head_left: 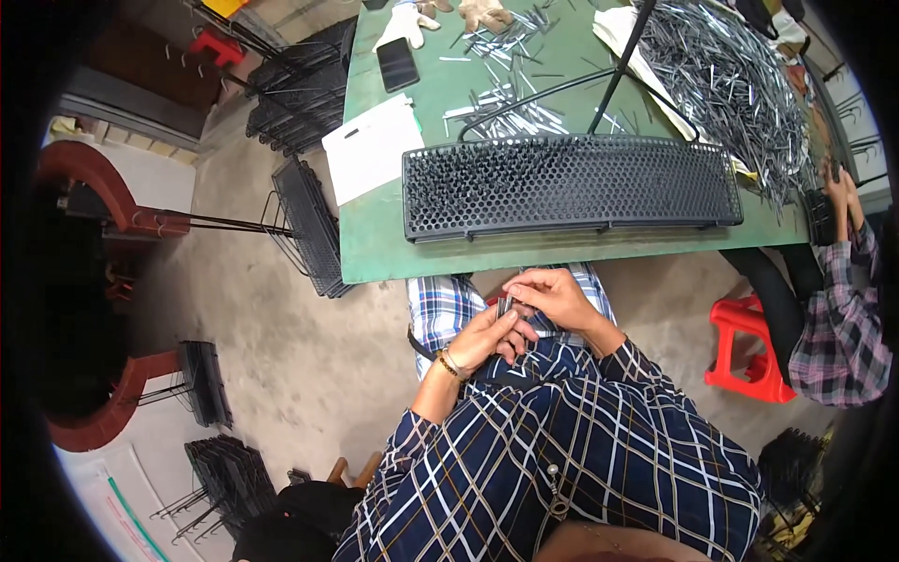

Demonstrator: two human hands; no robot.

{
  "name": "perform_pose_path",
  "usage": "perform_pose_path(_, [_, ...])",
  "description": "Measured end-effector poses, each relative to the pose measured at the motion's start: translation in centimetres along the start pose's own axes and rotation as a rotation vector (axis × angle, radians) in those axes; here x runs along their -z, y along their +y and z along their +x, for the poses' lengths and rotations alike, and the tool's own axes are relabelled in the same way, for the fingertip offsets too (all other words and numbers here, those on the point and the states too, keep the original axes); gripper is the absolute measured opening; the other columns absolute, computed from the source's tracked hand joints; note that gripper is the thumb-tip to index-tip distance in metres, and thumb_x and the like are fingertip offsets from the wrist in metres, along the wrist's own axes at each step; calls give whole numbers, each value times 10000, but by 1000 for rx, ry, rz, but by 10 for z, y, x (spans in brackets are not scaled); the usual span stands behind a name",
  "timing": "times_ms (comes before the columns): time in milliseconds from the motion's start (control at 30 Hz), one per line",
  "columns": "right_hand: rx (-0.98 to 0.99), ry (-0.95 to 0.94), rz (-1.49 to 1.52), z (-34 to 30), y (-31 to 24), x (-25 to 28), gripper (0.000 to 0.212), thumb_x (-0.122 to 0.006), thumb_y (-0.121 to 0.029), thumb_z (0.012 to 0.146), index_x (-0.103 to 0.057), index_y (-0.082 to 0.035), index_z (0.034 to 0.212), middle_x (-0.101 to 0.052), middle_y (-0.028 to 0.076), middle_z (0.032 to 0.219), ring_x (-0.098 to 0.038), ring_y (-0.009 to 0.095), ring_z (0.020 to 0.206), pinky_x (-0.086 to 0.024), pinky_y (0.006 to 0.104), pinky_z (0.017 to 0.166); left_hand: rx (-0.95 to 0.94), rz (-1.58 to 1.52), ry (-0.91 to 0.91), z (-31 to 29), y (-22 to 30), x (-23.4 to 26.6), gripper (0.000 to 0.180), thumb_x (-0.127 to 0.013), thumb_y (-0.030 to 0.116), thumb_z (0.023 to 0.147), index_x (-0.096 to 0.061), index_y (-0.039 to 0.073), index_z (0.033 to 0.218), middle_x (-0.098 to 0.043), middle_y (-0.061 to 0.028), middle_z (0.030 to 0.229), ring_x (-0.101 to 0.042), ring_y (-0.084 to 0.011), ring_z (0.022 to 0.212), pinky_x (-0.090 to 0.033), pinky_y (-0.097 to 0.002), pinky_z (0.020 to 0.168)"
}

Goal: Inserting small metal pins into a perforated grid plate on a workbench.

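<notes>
While both bare hands meet above the lap, just short of the table's edge, I have between them a small bundle of thin, dark grey, metal-looking rods [504, 306]. I see the left hand [479, 341] grasping that bundle, fingers curled round it; the right hand [556, 299] has thumb and forefinger at its upper end, though I cannot tell whether they pinch a rod or merely touch. To handle this well, I would keep the left hold snug but not tight, so one rod could slide free without the rest fanning out, and keep the ends level with the right fingertips. Beyond the hands lies the green-topped table [370, 258], bearing a long, black, perforated rectangular tray [646, 192]; I would keep the wrists low, clear of its front rim. Behind it I see a loose scatter of silvery slender rods [515, 120], and to the right a large heap of grey rods [735, 70], best left undisturbed by the sleeves.
</notes>
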State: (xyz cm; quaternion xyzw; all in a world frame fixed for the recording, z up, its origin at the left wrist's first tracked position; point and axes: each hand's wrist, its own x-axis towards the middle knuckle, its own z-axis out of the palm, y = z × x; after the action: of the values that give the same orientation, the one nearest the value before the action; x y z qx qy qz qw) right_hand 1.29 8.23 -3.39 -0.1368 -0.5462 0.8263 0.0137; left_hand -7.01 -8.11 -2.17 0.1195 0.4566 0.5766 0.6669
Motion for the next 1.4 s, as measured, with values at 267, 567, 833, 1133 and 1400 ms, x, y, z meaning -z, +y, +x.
perform_pose_path(267, [-55,111,17,21,-23,-4,218,-569,-132,909,-626,61,992,-601,34,735,-524,69,632,-438,211,571,-101,-30,97,13,18,9,328,-368,267,991,-484,-18,1105,-610,-128,929,-589,-119,700,-515,-227,558])
perform_pose_path(567, [-81,76,-54,36,-29,-11,200,-600,-97,884,-625,60,1005,-621,30,787,-542,60,675,-449,201,612,-152,-38,145,9,26,12,329,-372,268,991,-505,-17,1089,-618,-109,899,-585,-104,681,-506,-217,535])
perform_pose_path(833, [-79,119,-71,39,-49,-7,192,-631,-122,864,-649,37,971,-647,39,797,-581,84,731,-474,223,674,-176,-31,139,7,29,15,368,-362,278,993,-491,-28,1152,-621,-105,884,-578,-99,667,-499,-207,540])
perform_pose_path(1133, [-77,94,-122,42,-50,-12,185,-607,-106,878,-645,47,974,-649,53,798,-589,83,697,-483,220,633,-194,-89,172,5,34,11,371,-364,283,992,-501,-25,1149,-628,-110,892,-584,-103,671,-501,-203,532])
perform_pose_path(1400, [-41,89,-138,41,-44,-16,206,-628,-118,869,-636,51,986,-632,34,782,-570,64,679,-483,203,598,-243,-90,285,10,21,14,339,-410,290,979,-540,-16,1047,-633,-102,861,-575,-100,625,-507,-216,519])
